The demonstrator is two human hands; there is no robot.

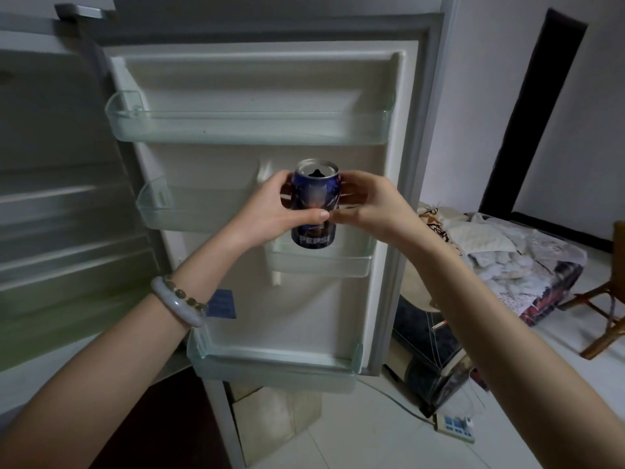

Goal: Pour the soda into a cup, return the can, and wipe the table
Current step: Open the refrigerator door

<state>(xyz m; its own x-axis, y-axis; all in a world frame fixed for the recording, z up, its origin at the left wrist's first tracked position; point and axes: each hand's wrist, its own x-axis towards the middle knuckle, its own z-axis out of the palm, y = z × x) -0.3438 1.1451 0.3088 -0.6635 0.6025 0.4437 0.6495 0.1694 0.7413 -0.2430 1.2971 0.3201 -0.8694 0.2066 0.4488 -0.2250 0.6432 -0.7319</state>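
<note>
While the left hand (277,211) and right hand (370,209) hold the opened dark-blue aluminium soda can (316,198) upright, fingers (319,214) curled round it, just over a clear plastic refrigerator-door shelf (321,267), returning appears in progress; pouring is unconfirmed, and wiping presumably remains.

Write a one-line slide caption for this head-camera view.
Left hand and right hand hold an opened Pepsi can upright by a small clear shelf on the open fridge door.

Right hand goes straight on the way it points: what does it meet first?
Beyond the can the right hand grips, probably the fridge door's inner panel, just above the small door bin. Depth is unclear from one view.
</note>
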